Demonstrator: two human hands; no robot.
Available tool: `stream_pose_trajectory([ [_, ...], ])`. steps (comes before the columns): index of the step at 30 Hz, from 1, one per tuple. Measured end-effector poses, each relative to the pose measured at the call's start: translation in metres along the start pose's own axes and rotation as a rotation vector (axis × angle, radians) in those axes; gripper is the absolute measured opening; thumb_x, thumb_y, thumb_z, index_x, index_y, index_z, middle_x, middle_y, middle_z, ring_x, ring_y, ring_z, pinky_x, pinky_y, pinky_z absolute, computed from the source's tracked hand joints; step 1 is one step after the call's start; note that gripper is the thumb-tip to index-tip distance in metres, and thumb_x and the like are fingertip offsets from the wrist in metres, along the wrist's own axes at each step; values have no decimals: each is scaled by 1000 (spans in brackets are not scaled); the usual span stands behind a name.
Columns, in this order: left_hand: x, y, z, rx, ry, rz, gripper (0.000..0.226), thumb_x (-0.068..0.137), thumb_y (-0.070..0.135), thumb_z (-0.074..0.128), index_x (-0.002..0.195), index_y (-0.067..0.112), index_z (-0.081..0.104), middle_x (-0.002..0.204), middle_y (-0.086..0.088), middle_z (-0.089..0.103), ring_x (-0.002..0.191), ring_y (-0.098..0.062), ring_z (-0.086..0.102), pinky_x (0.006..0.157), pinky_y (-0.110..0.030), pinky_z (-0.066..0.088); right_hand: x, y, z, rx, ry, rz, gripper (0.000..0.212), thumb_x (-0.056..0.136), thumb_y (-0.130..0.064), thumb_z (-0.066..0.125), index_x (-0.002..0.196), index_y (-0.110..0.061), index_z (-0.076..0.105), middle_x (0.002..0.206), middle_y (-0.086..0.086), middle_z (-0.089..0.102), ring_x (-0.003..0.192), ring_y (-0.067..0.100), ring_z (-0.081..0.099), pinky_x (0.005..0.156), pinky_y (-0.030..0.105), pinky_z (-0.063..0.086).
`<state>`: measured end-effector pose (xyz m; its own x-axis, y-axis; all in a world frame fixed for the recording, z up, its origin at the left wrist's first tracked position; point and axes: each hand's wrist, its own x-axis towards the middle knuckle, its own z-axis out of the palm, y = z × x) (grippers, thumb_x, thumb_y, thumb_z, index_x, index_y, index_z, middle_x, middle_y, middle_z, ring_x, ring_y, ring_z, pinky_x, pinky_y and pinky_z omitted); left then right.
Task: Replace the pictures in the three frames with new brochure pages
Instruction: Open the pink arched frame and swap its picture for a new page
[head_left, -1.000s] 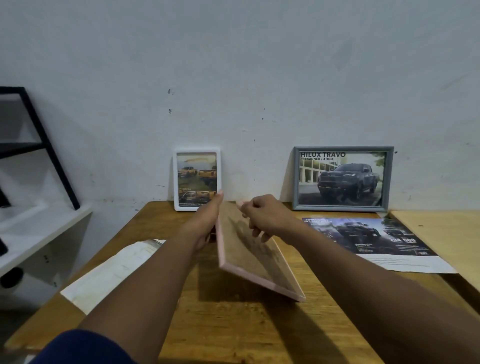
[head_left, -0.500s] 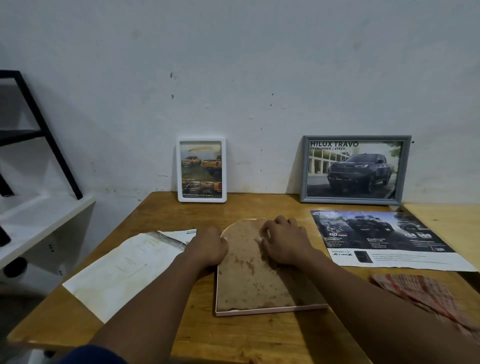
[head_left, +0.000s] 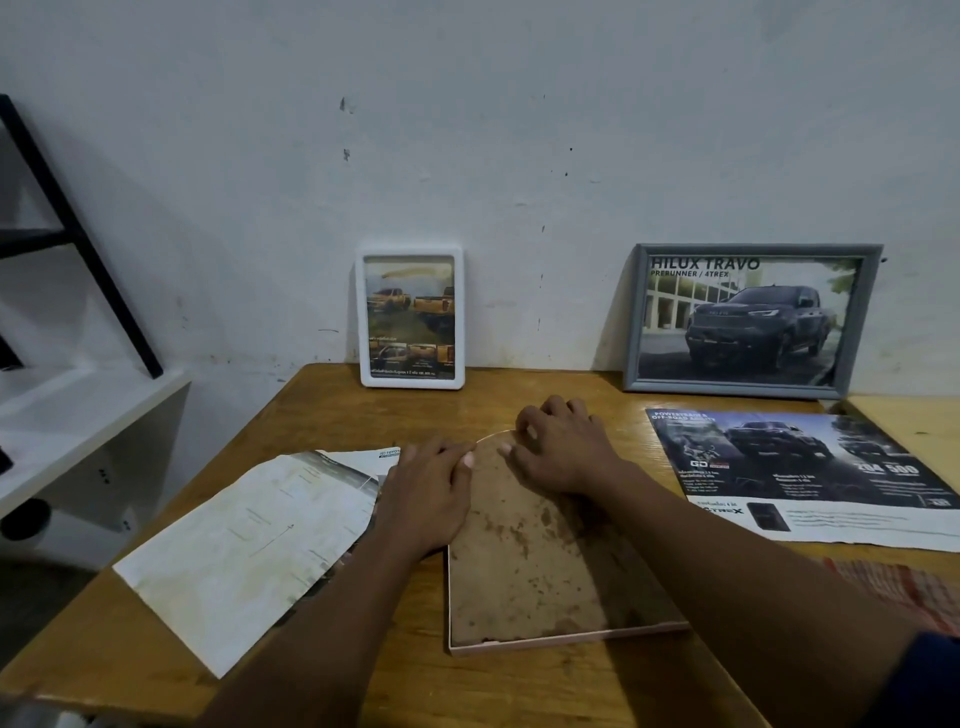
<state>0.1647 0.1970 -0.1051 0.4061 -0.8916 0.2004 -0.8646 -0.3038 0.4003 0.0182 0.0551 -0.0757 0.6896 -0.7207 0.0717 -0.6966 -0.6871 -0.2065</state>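
Since a second ago the pink frame has gone from being held tilted in the air to lying face down on the table, its stained backing board up. My left hand rests with fairly straight fingers pressing the frame's upper left rim. My right hand curls over its arched top edge and grips it, thumb on the board. The backing is still seated, so I judge this frame unopened and its picture not yet swapped. Beyond it a white frame and a grey frame lean on the wall, both showing truck pictures; whether old or new I cannot tell. Loose brochure pages lie to its left and right, not yet used.
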Motion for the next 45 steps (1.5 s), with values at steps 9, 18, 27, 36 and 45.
stream_pose_trajectory([
  [9,0,3,1,7,11,-11,50,107,49,21,143,33,53,140,9,53,128,-18,43,103,-45,41,3,-1,11,46,64,-21,52,89,-70,42,120,-29,50,125,3,54,116,21,45,98,46,40],
  [18,-1,2,2,-62,28,-9,55,104,56,18,134,34,58,129,9,58,120,-17,46,100,-50,44,18,-10,16,16,93,43,71,89,-75,26,118,-16,54,123,8,52,113,24,45,98,48,38],
  [27,-4,2,-3,-297,104,-64,75,89,82,8,104,32,63,103,12,62,106,-16,56,94,-49,48,13,-19,11,142,301,81,53,92,-72,31,94,-23,49,89,0,56,79,17,51,72,42,51],
  [36,4,3,-40,-454,-185,-232,92,86,88,10,127,30,68,128,0,68,117,-18,60,106,-47,43,9,-36,6,237,320,178,60,91,-75,29,105,-21,51,97,1,58,85,19,55,76,44,53],
  [45,20,12,-45,-676,-306,-439,138,42,113,12,151,34,45,155,-4,47,141,-31,44,117,-56,31,4,-24,-33,213,418,180,53,98,-64,24,98,-17,49,89,1,60,79,23,57,67,38,43],
])
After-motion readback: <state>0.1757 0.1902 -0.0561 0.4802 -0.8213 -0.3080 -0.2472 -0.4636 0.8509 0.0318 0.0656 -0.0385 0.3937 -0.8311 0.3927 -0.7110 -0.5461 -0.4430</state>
